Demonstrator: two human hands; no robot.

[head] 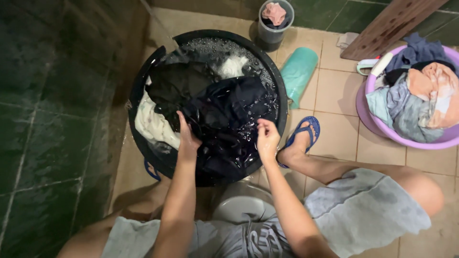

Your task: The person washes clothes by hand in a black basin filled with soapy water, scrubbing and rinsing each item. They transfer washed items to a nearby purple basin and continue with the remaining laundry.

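Both forearms were extended from the grey shorts (363,215) over the black wash basin (282,95); left hand (187,136) and right hand (267,138) were each closed on the wet dark garment (229,119) lying in it. Suds and water could be slopped over the rim onto the tiled floor (334,86) if the heavy cloth were yanked, and the blue flip-flop (302,133) beside the basin could be made to slip.

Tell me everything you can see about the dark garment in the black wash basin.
The dark garment is black or deep navy, soaked and glossy, bunched in folds across the middle and right of the round black basin. It lies partly over white cloth, with suds behind it. The left hand grips its left edge; the right hand pinches its lower right part.
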